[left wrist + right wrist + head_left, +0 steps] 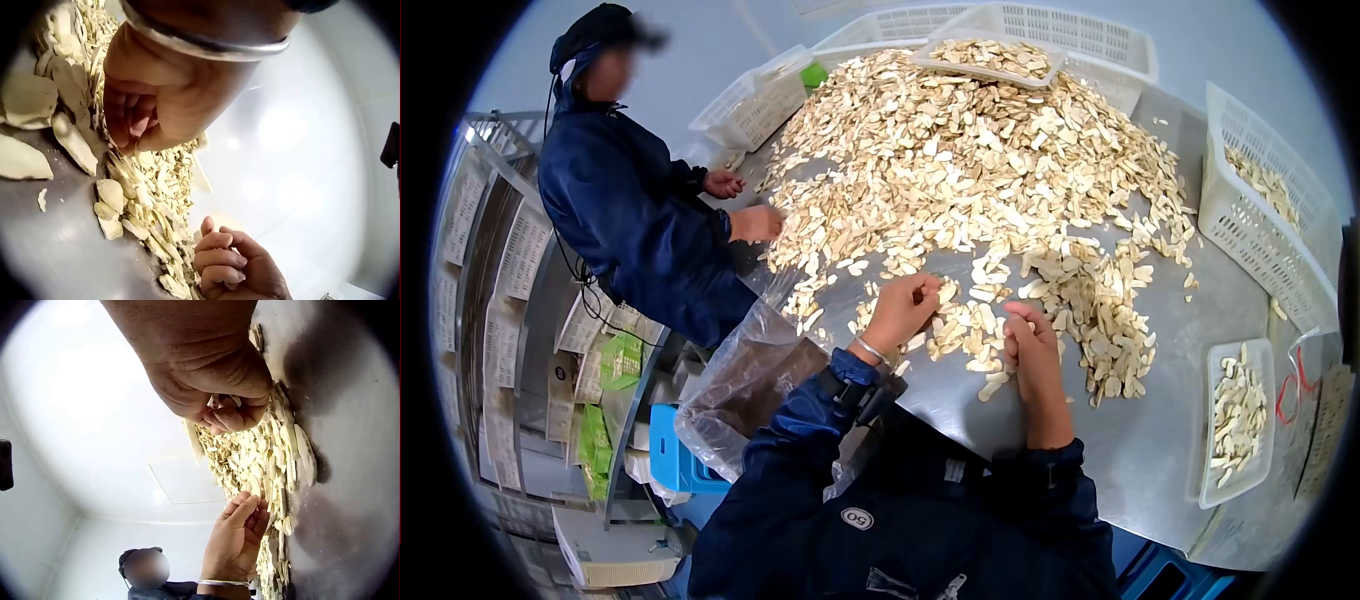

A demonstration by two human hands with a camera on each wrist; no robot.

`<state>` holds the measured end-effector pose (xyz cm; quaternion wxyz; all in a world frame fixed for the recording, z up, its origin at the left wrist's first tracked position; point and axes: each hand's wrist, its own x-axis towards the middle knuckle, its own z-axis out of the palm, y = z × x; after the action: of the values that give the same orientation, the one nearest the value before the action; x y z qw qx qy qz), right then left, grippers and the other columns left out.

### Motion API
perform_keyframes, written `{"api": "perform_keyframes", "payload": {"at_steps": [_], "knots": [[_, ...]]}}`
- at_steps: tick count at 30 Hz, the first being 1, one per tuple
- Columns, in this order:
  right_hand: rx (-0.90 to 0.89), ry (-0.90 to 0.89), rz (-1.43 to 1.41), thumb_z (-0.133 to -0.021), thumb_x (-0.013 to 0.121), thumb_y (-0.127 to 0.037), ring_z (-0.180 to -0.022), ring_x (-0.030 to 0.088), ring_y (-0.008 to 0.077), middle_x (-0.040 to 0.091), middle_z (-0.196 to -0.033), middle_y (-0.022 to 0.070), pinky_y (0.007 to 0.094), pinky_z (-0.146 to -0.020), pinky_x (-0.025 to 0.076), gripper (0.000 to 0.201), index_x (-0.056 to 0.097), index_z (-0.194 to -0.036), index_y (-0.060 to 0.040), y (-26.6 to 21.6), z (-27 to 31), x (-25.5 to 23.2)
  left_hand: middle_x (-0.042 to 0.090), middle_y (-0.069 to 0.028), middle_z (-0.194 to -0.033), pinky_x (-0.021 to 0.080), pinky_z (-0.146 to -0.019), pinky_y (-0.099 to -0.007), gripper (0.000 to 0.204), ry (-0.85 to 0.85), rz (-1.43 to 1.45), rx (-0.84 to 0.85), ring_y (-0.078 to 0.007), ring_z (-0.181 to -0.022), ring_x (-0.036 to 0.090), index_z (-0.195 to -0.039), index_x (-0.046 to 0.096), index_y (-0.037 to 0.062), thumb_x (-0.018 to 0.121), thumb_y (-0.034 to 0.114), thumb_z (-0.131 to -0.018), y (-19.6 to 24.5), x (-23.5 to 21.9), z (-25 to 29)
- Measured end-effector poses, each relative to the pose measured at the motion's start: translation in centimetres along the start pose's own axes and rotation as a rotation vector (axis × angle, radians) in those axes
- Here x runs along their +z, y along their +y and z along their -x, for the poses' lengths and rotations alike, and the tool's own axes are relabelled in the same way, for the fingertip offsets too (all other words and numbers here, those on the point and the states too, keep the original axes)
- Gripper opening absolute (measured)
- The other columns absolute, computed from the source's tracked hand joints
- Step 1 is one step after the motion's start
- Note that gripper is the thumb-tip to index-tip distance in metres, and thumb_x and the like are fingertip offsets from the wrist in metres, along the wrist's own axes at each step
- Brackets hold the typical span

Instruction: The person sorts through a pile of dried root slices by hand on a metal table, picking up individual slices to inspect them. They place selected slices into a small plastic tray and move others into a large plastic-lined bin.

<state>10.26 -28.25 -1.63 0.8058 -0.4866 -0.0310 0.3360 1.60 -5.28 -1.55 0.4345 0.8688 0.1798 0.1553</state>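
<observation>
Pale, dried-looking oval slices lie in a large heap (960, 150) on a metal table, with a smaller pile (1100, 320) nearer the person. The left hand (903, 315), a bangle at its wrist, is at the near edge of the heap. Its thumb and fingers pinch a pale slice (255, 486) in the right wrist view. To its right, the right hand (1032, 350) is beside the smaller pile, fingers curled and thumb raised. Nothing shows in its grasp in the left wrist view, where the right hand (237, 265) appears low. Loose slices (970, 330) lie between the hands.
Another person (640, 200) in dark blue reaches into the heap at left. White perforated baskets (1260, 240) stand at right and along the back. A shallow white tray (1208, 470) of slices sits at front right. A clear plastic bag (720, 400) hangs open at the table's left edge.
</observation>
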Motion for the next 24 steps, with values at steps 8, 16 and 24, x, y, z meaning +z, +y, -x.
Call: {"api": "perform_keyframes", "payload": {"at_steps": [8, 16, 24], "knots": [[0.001, 0.016, -0.016, -0.098, 0.059, -0.01, -0.053, 0.037, 0.0019, 0.054, -0.076, -0.0041, 0.0203, -0.046, 0.029, 0.017, 0.063, -0.114, -0.0048, 0.2, -0.2, 0.1, 0.062, -0.0136, -0.087, 0.052, -0.069, -0.0382, 0.018, 0.039, -0.309, 0.337, -0.0319, -0.078, 0.063, -0.1, 0.066, 0.0042, 0.066, 0.002, -0.082, 1.4, -0.2, 0.1], [-0.009, 0.006, 0.004, -0.099, 0.059, -0.01, -0.051, 0.036, 0.0019, 0.053, -0.075, -0.0042, 0.0208, -0.045, 0.028, 0.017, 0.063, -0.114, -0.0042, 0.2, -0.2, 0.0, 0.069, -0.0115, -0.095, 0.054, -0.073, -0.0347, 0.028, -0.081, -0.414, 0.253, -0.0296, -0.082, 0.067, -0.111, 0.068, 0.0083, 0.065, 0.006, -0.084, 1.4, 0.5, 0.6], [0.197, -0.094, 0.047, -0.101, 0.054, -0.032, -0.08, 0.063, 0.0128, 0.064, -0.103, 0.0064, 0.0235, -0.059, 0.048, 0.041, 0.056, -0.131, -0.0045, -1.4, 1.2, 1.9, 0.061, 0.0011, -0.078, 0.045, -0.061, -0.0247, 0.013, -0.178, 0.42, -0.05, -0.0051, -0.069, 0.054, -0.102, 0.067, -0.0001, 0.066, 0.01, -0.094, 4.1, -0.8, 1.3]]}}
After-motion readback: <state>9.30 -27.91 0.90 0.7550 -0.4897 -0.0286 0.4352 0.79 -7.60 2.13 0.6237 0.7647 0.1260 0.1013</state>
